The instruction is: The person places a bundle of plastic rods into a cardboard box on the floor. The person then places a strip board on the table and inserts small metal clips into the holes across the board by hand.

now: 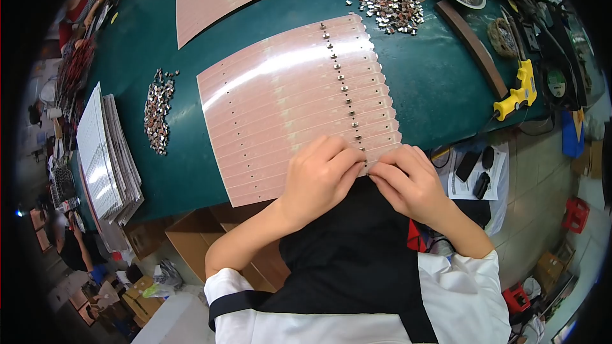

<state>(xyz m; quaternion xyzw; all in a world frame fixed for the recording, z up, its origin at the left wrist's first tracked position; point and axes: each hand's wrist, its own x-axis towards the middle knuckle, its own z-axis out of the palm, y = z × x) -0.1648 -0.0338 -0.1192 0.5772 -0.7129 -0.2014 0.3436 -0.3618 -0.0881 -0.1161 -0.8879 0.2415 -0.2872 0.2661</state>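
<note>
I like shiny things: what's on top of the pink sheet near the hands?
The pink sheet bears a row of small metal pieces. The left hand and right hand hide whatever is beneath them.

The nearer pink, strip-lined sheet (268, 134) looks like glossy plastic (white glare streaks it); the heaped small silvery pieces (390, 5) look metallic, the green tabletop (433, 86) smooth and shiny, the black apron (347, 267) matt cloth.

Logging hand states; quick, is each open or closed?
Left hand: closed at the nearer pink sheet; any held item unclear.
Right hand: closed there too; likewise unclear.
</note>
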